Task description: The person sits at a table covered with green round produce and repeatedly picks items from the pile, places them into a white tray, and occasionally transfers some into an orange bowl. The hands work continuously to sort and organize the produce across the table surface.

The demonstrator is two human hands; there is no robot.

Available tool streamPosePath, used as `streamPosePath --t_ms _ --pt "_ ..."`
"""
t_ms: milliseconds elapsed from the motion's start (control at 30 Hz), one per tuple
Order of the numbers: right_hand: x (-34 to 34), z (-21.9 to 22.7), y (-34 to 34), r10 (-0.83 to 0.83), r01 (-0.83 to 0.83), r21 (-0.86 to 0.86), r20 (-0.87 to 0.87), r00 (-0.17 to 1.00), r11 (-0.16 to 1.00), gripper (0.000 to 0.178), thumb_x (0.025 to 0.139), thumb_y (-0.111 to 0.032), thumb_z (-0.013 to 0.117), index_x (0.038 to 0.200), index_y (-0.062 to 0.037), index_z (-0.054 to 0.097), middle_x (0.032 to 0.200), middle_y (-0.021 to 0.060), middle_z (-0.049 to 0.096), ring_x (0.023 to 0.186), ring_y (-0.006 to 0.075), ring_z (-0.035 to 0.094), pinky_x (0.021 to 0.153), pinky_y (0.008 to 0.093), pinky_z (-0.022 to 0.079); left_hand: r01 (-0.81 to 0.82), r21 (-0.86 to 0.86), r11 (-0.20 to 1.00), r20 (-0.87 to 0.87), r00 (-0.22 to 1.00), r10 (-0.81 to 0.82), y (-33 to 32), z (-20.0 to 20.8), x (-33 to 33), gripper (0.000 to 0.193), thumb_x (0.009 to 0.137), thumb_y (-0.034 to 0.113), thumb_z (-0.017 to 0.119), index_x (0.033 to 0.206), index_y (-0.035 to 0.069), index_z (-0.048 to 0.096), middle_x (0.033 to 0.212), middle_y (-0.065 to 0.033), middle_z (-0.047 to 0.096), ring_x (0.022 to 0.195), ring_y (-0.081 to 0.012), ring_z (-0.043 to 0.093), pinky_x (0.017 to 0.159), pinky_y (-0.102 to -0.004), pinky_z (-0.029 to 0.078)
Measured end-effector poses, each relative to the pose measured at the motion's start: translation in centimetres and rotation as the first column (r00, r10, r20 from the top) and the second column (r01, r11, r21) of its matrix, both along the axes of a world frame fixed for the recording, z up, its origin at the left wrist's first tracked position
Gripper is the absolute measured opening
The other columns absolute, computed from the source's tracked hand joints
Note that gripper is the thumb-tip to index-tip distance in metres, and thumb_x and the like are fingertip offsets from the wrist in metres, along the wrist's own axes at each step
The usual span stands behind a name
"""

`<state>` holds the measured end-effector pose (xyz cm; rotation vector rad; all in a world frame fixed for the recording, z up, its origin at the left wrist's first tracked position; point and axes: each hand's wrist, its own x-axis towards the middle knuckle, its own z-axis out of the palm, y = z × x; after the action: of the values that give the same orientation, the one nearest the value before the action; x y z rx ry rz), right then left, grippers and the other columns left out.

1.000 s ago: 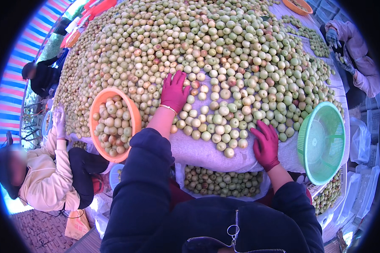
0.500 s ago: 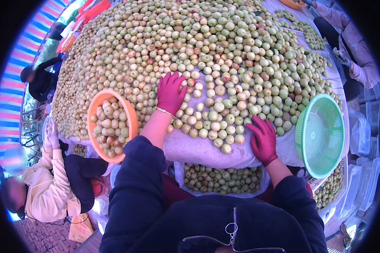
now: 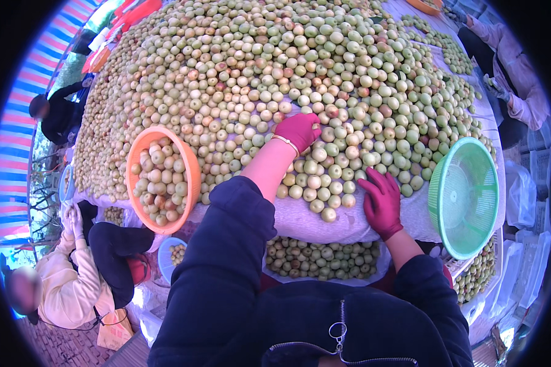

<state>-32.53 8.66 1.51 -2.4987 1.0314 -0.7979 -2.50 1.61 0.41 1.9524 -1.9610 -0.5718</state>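
1. Fruit (image 3: 269, 73) spread over the cloth (image 3: 306, 227), from far side to near edge; more heaped inside the orange basket (image 3: 194, 177) at left.
2. Left hand (image 3: 298, 131) among the near-middle fruit, fingers curled in — cannot tell whether clamped on a piece.
3. Right hand (image 3: 382, 205) near the cloth's near edge, fingers apart, between loose fruit and the green basket (image 3: 471, 189) at right.
4. Best to grip lightly, with padded fingertips; hard squeezing likely to bruise.
5. Hold the right palm low — handy for stopping rollers near the edge.
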Motion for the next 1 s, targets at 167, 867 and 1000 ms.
streamPosePath --t_ms 167,867,1000 --pt "0.1 0.2 0.1 -0.003 0.003 -0.011 0.007 1.000 1.000 0.043 0.076 0.002 0.064 0.117 -0.0124 0.066 0.131 0.0131 0.060 0.122 0.0347 0.056 0.107 0.0526 0.039 -0.023 -0.065 0.998 0.235 0.971 0.038 2.3 0.3 -2.2 0.023 0.090 0.034 0.059 0.105 0.016 0.058 0.089 -0.0119 0.066 0.082 -0.0317 0.067 0.068 -0.0458 0.054" --pt "-1.0 0.6 0.7 0.021 -0.022 0.025 0.039 0.999 0.999 0.039 0.077 -0.005 0.065 0.113 -0.0183 0.067 0.133 0.0094 0.059 0.121 0.0312 0.056 0.109 0.0490 0.039 -0.177 -0.068 0.982 0.178 0.966 0.187 -0.7 -1.6 6.3 0.035 0.085 0.027 0.063 0.116 0.012 0.057 0.098 -0.0158 0.070 0.090 -0.0354 0.068 0.076 -0.0468 0.054" --pt "-1.3 0.3 0.9 0.025 -0.024 -0.013 0.049 0.998 1.000 0.038 0.078 -0.005 0.064 0.113 -0.0180 0.067 0.133 0.0090 0.059 0.121 0.0320 0.056 0.109 0.0489 0.039 -0.229 -0.217 0.949 -0.221 0.958 0.181 2.6 0.4 6.1 0.023 0.085 0.022 0.063 0.105 0.009 0.061 0.094 -0.0161 0.069 0.086 -0.0335 0.068 0.075 -0.0417 0.054"
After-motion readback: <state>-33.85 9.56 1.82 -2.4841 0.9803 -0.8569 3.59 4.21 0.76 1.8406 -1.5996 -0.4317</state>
